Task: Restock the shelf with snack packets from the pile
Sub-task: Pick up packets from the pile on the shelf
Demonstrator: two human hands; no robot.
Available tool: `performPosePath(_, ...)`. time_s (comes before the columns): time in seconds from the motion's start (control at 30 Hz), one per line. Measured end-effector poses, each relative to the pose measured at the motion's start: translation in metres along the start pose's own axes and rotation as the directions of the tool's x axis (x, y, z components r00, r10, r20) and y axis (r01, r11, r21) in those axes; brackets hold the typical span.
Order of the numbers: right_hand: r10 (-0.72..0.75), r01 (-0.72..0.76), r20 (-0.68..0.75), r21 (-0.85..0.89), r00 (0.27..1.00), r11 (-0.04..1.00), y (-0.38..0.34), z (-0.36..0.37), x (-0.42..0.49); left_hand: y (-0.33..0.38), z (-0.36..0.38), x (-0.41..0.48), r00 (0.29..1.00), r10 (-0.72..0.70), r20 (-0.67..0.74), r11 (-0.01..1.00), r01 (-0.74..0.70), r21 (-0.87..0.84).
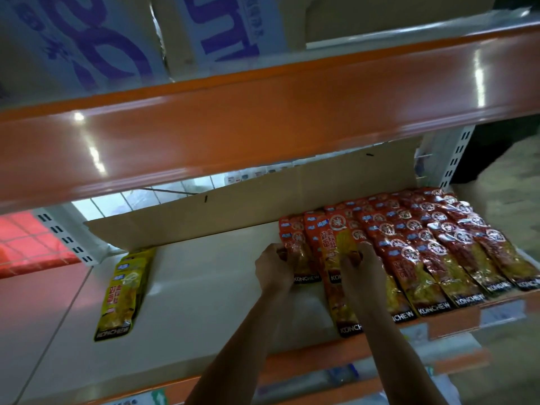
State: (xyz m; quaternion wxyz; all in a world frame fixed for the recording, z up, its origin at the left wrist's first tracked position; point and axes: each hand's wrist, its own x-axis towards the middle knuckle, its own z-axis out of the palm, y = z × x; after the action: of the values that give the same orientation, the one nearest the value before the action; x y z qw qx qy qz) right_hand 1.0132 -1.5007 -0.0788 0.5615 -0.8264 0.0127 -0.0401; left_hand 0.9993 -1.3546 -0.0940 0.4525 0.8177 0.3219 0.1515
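We see both hands reaching onto the shelf (204,273), a cream board with an orange front edge. The red packets (432,247) fill its right part in overlapping rows, laid flat with their dark bottom bands toward us. The rows run from the back of the shelf to the front edge.

The left hand (274,267) is at the left end of that block. Its fingers are curled round the edge of the left row (302,247), gripping it. The right hand (361,266) sits just beside it, knuckles up, fingers curled down onto the top packet (340,293) and pinching it. We cannot see the thumb. This packet lies on the next row, slightly tilted, and its bottom band sticks out past the shelf's front edge.

Well apart, at the left, a small stack of yellow packets (122,290) lies flat. Between the two groups the board is bare. A cardboard sheet (233,206) stands on edge along the back, behind both groups. Above hangs the upper shelf (263,112) with its glossy orange rim, carrying boxes (87,45) with purple print. Blurred labels (499,312) sit in the front strip at the right.
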Motion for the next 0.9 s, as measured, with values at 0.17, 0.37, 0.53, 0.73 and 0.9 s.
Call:
performPosePath(0.17, -0.029, 0.03, 0.018, -0.012, 0.999, 0.999, 0.0, 0.0, 0.004, 0.002, 0.006, 0.001, 0.999, 0.001, -0.036, 0.998, 0.002, 0.064)
performPosePath(0.37, -0.024, 0.025, 0.065, -0.018, 0.998, 1.0, 0.001, 0.005, 0.003, 0.001, 0.004, 0.001, 0.996, 0.065, -0.061, 0.981, -0.053, 0.187)
performPosePath(0.53, -0.04, 0.04, 0.115, 0.006, 0.993, 0.999, -0.002, 0.014, -0.002, 0.005, 0.002, -0.009, 0.986, 0.164, -0.02, 0.979, -0.165, -0.122)
performPosePath(0.73, -0.178, 0.195, 0.159, -0.094, 0.971, 0.976, -0.009, 0.025, -0.01, 0.0, -0.001, -0.013, 0.991, 0.113, 0.067, 0.946, -0.087, -0.312)
performPosePath(0.9, -0.275, 0.301, 0.129, -0.281, 0.953, 0.911, -0.003, 0.023, -0.01, -0.013, -0.012, -0.011, 0.997, 0.082, -0.002, 0.979, -0.081, -0.187)
